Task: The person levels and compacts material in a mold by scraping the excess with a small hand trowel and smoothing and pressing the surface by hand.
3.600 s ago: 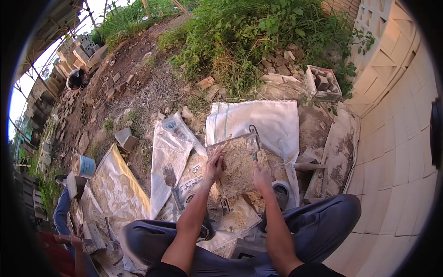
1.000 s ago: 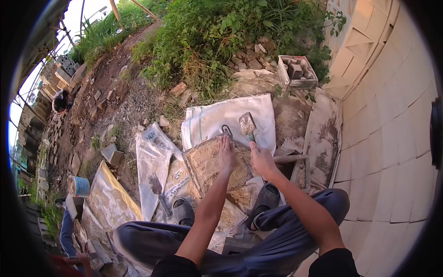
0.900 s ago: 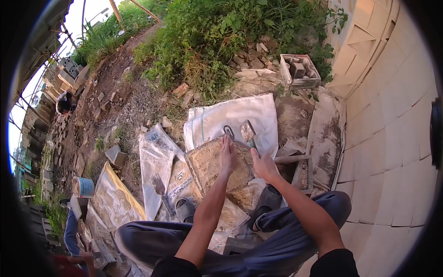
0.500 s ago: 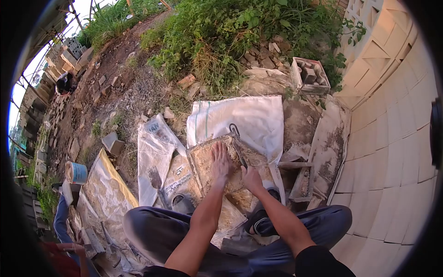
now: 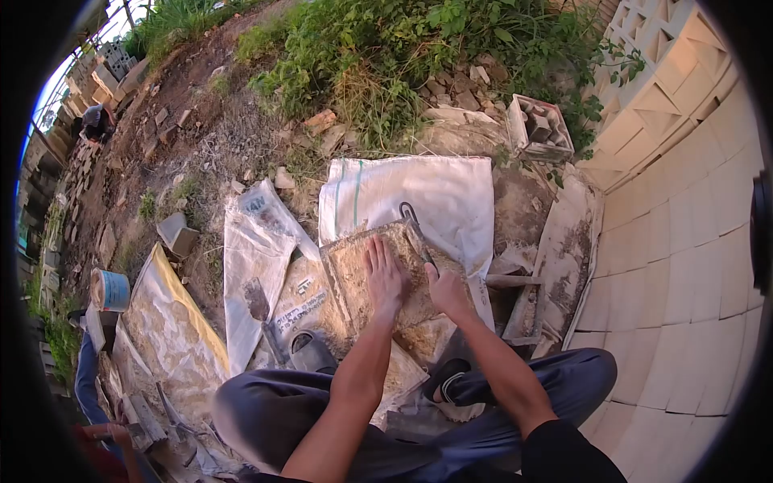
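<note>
My left hand (image 5: 386, 280) lies flat, fingers stretched, on the sandy fill of a square mould (image 5: 338, 278) in front of me. My right hand (image 5: 449, 291) is closed around a narrow dark tool (image 5: 429, 256) along the mould's right edge; its far end is hard to make out. A looped metal handle (image 5: 408, 212) sticks out at the mould's far right corner. Beneath the mould is a white woven sack (image 5: 419, 185). To the left, a trowel (image 5: 258, 302) rests near my foot.
A wooden box with blocks (image 5: 539, 129) stands at the far right, beside a pale block wall (image 5: 668, 266). At left are a paint bucket (image 5: 110, 290) and a sand-covered yellow-edged sack (image 5: 173, 302). Another person's hand (image 5: 119, 435) shows at lower left; someone crouches far left (image 5: 97, 122).
My left hand stays flat on the fill, its fingers slightly more spread. My right hand has shifted a little up and right, and less of the dark tool shows. The view has tilted slightly.
</note>
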`<state>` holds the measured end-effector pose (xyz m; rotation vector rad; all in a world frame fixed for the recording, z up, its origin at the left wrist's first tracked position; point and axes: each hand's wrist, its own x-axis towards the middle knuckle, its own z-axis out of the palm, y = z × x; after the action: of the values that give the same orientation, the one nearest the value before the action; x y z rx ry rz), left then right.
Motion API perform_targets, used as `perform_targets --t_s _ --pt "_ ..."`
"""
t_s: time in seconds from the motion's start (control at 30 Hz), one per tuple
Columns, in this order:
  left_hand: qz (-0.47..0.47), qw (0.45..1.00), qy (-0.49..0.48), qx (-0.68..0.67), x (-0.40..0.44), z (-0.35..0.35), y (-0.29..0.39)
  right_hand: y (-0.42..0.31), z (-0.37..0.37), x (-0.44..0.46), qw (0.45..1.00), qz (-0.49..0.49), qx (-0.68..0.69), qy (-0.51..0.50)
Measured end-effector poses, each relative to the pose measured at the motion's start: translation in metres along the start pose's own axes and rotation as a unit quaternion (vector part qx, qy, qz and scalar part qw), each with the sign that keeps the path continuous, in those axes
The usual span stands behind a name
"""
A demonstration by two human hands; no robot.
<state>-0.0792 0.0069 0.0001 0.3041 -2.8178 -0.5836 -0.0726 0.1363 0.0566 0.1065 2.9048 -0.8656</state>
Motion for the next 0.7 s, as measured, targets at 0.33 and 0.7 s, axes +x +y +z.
perform_targets --t_s 0.33,0.7 --pt "0.018 1.000 0.015 -0.003 0.003 0.001 -0.003 0.003 0.013 -0.017 1.000 0.015 -0.008 0.007" --pt "0.040 0.999 -0.008 -0.030 -0.003 -0.011 0.000 0.005 0.020 -0.016 1.000 0.020 -0.004 -0.020"
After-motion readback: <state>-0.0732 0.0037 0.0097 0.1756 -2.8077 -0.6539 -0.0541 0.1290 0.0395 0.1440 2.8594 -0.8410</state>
